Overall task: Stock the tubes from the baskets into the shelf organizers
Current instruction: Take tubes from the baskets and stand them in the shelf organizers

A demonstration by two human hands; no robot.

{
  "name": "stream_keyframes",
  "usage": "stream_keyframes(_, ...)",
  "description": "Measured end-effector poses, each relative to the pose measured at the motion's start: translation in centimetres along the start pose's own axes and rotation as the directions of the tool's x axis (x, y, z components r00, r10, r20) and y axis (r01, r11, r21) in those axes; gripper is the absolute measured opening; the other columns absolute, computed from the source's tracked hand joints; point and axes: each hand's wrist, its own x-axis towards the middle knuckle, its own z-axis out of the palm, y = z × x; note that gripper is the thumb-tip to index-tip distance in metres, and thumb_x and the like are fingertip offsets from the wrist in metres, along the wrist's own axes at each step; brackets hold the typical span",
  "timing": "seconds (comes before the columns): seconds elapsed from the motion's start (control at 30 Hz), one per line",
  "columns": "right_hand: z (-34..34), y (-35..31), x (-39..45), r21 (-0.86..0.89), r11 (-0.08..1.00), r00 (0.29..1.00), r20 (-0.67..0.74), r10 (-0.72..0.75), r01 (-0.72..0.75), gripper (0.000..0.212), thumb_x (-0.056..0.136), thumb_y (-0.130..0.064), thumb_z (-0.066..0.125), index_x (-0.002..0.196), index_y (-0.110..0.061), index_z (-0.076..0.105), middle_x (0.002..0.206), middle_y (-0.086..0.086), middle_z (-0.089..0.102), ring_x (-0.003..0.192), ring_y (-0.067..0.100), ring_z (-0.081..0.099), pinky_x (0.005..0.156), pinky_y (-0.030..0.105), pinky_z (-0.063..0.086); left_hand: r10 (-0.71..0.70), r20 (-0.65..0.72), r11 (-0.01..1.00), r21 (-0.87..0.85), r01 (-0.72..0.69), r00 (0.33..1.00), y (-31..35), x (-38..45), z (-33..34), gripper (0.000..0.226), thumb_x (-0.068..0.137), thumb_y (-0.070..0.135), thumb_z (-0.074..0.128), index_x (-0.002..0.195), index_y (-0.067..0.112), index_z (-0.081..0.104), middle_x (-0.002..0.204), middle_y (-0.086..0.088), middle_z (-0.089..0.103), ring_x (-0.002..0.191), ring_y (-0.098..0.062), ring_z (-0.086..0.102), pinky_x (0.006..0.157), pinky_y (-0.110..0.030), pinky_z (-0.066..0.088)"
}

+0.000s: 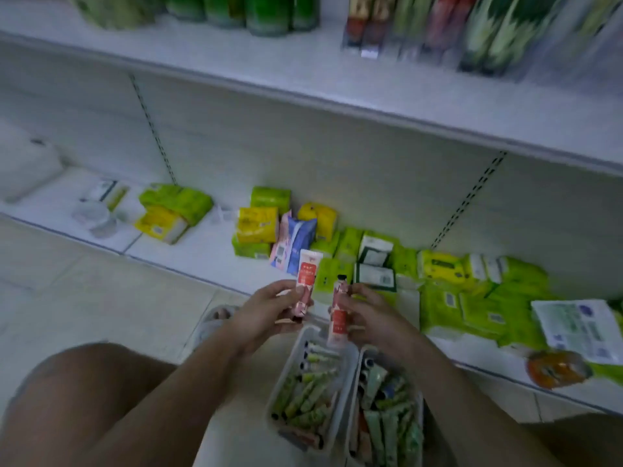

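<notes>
While two baskets (312, 382) of tubes sit by your knees, your left hand (266, 310) pinches a pink tube (306, 283) and your right hand (367, 313) another (338, 315). They look light and soft; grip mid-body. The shelf organizers (404, 35) stand well above.

Two pink tubes (307, 281) (338, 315) upright above two white baskets (312, 335) (359, 369) full of green tubes (310, 389).
</notes>
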Motion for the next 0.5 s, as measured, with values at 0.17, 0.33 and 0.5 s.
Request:
stream_keyframes(0.17,0.4,-7.7,-6.3,-0.038,0.971,0.971,0.05,-0.234,0.236,0.02,0.086,-0.043,0.064,0.104,-0.034,0.066,0.075,0.005,0.069,0.059,0.023,0.062,0.056,0.029,0.046,0.151,0.118,0.988,0.016,-0.154,0.981,8.9,-2.7,2.3,0.02,0.091,0.015,0.061,0.11,0.009,0.06,0.097,-0.014,0.072,0.085,-0.028,0.069,0.074,-0.035,0.057)
stream_keyframes(0.33,-0.3,-13.8,-10.7,-0.106,0.92,0.925,0.1,-0.367,0.376,0.025,0.087,-0.036,0.065,0.111,-0.031,0.068,0.077,0.008,0.064,0.051,0.018,0.051,0.046,0.023,0.043,0.281,0.223,0.94,0.13,-0.315,0.933,17.1,-5.9,4.8,0.029,0.088,0.005,0.063,0.115,0.007,0.055,0.108,-0.023,0.068,0.092,-0.034,0.067,0.081,-0.043,0.058)
stream_keyframes(0.5,-1.7,-18.5,-14.1,-0.204,0.862,0.884,0.167,-0.437,0.465,0.039,0.093,0.003,0.053,0.115,-0.026,0.066,0.088,0.003,0.064,0.064,0.016,0.056,0.062,0.032,0.05,0.399,0.267,0.872,0.186,-0.453,0.877,24.0,-8.3,6.6,0.035,0.087,-0.005,0.058,0.115,0.016,0.054,0.106,-0.021,0.07,0.092,-0.04,0.07,0.08,-0.044,0.058)
